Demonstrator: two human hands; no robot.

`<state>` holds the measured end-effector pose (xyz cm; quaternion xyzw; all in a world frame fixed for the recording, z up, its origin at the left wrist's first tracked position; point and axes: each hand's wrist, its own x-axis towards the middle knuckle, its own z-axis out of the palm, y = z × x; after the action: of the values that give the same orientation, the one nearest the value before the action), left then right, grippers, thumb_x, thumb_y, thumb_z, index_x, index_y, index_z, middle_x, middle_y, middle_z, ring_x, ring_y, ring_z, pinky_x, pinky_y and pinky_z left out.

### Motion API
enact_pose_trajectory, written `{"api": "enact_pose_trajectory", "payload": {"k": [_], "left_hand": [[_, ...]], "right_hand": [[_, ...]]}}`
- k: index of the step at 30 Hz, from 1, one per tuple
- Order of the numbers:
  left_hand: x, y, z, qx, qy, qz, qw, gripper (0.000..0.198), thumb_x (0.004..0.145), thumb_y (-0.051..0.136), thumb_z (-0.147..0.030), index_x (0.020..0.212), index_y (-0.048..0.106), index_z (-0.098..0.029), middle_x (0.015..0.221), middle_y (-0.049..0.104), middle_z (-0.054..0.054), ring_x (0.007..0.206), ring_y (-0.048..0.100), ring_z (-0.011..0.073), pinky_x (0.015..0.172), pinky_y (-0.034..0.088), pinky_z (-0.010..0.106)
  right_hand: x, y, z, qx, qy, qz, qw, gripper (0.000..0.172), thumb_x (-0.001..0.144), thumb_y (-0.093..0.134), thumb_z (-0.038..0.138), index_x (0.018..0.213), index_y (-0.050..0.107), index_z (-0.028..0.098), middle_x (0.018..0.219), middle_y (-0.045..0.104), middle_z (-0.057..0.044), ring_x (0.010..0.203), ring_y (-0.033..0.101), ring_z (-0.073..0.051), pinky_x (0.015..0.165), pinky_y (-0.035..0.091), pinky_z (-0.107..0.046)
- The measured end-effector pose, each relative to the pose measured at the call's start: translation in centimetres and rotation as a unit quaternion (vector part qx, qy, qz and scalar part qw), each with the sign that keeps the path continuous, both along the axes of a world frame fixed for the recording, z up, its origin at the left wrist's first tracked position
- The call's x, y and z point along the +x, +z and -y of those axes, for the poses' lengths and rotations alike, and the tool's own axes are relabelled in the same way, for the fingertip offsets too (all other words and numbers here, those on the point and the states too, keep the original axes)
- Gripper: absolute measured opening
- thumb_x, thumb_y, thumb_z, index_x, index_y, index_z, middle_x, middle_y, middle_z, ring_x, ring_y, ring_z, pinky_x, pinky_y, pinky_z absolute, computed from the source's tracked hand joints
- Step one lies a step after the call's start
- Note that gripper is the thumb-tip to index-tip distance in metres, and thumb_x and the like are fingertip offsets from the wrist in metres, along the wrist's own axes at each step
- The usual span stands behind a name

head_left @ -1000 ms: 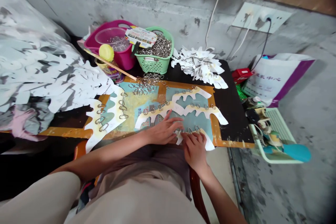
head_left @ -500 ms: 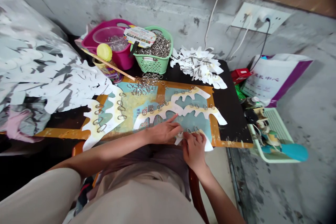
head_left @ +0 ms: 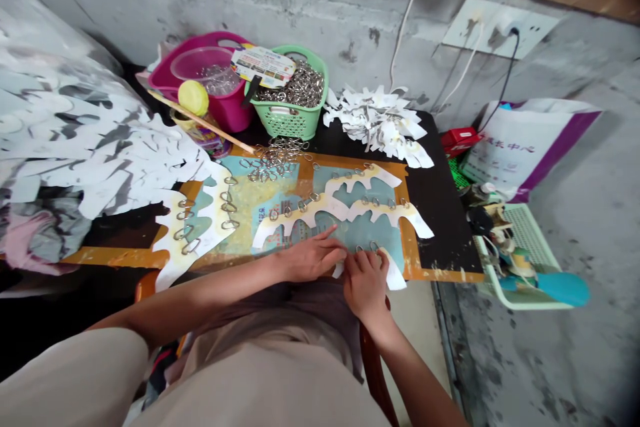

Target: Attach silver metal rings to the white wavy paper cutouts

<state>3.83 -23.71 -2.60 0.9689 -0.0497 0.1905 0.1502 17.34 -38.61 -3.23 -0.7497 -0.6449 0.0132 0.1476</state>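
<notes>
At the table's front edge, my left hand (head_left: pixel 311 257) has its index finger stretched out and its other fingers bent at the left end of a white scalloped cut-out strip (head_left: pixel 393 271). My right hand (head_left: pixel 366 280) is closed over the middle of that strip, fingertips pressed down near its metal rings (head_left: pixel 374 247). The two hands meet, hiding most of the strip. Beyond them lie more white strips (head_left: pixel 327 205) with yellowish glue-like stains and metal rings along one edge. Two similar strips (head_left: pixel 216 230) lie to the left.
Loose metal rings (head_left: pixel 277 159) are heaped before a green basket (head_left: pixel 290 121) full of rings. Beside it stand a magenta basket (head_left: pixel 237 113) and a jar (head_left: pixel 215 143) with a wooden stick (head_left: pixel 215 127) across it. White cut-outs pile up left (head_left: pixel 100 147) and back right (head_left: pixel 377 120).
My left hand has shifted slightly left and down, and its index finger no longer touches the middle strip. My right hand has moved a little left, closer against the left.
</notes>
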Motion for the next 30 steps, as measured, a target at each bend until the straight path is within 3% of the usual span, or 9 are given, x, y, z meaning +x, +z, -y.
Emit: {"api": "enact_pose_trajectory", "payload": {"k": [6, 11, 15, 17, 23, 26, 30], "left_hand": [[-0.5, 0.2, 0.1, -0.021, 0.022, -0.009, 1.0, 0.021, 0.091, 0.043, -0.008, 0.109, 0.05, -0.013, 0.103, 0.07, 0.011, 0.112, 0.062, 0.0212, 0.119, 0.021, 0.055], [-0.3, 1.2, 0.5, -0.029, 0.054, -0.031, 0.998, 0.025, 0.089, 0.05, -0.015, 0.113, 0.052, -0.013, 0.098, 0.07, 0.011, 0.111, 0.062, 0.0237, 0.119, 0.017, 0.059], [0.5, 1.1, 0.5, 0.011, 0.07, -0.055, 0.996, 0.01, 0.089, 0.053, -0.013, 0.092, 0.061, -0.017, 0.08, 0.068, 0.004, 0.104, 0.063, 0.0212, 0.121, 0.014, 0.054], [0.7, 0.8, 0.5, 0.031, 0.072, -0.048, 0.996, 0.012, 0.089, 0.053, -0.012, 0.082, 0.061, -0.018, 0.074, 0.066, 0.001, 0.103, 0.062, 0.0204, 0.122, 0.012, 0.054], [0.5, 0.4, 0.5, 0.053, 0.085, -0.034, 0.994, 0.013, 0.091, 0.052, -0.013, 0.085, 0.062, -0.018, 0.078, 0.066, 0.002, 0.104, 0.062, 0.0192, 0.121, 0.012, 0.056], [-0.1, 0.4, 1.1, 0.087, 0.075, -0.034, 0.993, 0.013, 0.093, 0.052, -0.013, 0.086, 0.062, -0.018, 0.082, 0.068, 0.004, 0.113, 0.059, 0.0221, 0.12, 0.013, 0.06], [-1.1, 0.4, 2.4, 0.105, 0.085, -0.049, 0.99, 0.015, 0.092, 0.051, -0.012, 0.097, 0.065, -0.015, 0.098, 0.069, 0.01, 0.125, 0.052, 0.0262, 0.119, 0.012, 0.062]], "right_hand": [[0.6, -0.6, 0.8, 0.05, 0.026, -0.049, 0.997, 0.043, 0.089, 0.046, 0.014, 0.131, 0.053, 0.017, 0.094, 0.061, -0.008, 0.099, 0.05, -0.029, 0.106, 0.028, -0.053], [1.1, -0.6, 1.0, 0.078, 0.041, -0.094, 0.992, 0.033, 0.092, 0.043, 0.013, 0.122, 0.055, 0.016, 0.093, 0.062, -0.007, 0.098, 0.052, -0.026, 0.107, 0.029, -0.051], [1.2, -0.3, 0.5, 0.085, 0.034, -0.102, 0.991, 0.022, 0.092, 0.047, 0.015, 0.112, 0.058, 0.016, 0.089, 0.063, -0.006, 0.093, 0.052, -0.025, 0.105, 0.03, -0.05], [1.1, 0.0, 0.1, 0.086, 0.022, -0.101, 0.991, 0.019, 0.092, 0.051, 0.018, 0.109, 0.059, 0.017, 0.09, 0.064, -0.006, 0.095, 0.052, -0.026, 0.105, 0.029, -0.05], [1.1, 0.1, -0.2, 0.063, 0.014, -0.047, 0.997, 0.009, 0.093, 0.055, 0.018, 0.092, 0.063, 0.021, 0.083, 0.064, -0.005, 0.098, 0.052, -0.027, 0.104, 0.027, -0.05], [1.1, -0.1, 0.4, 0.062, 0.027, -0.031, 0.997, 0.014, 0.093, 0.053, 0.014, 0.099, 0.064, 0.02, 0.087, 0.067, -0.005, 0.099, 0.053, -0.026, 0.105, 0.025, -0.051], [1.3, 0.7, 1.4, 0.057, 0.054, -0.043, 0.996, 0.025, 0.095, 0.052, 0.014, 0.116, 0.062, 0.023, 0.109, 0.069, -0.007, 0.105, 0.054, -0.027, 0.107, 0.02, -0.054]]}}
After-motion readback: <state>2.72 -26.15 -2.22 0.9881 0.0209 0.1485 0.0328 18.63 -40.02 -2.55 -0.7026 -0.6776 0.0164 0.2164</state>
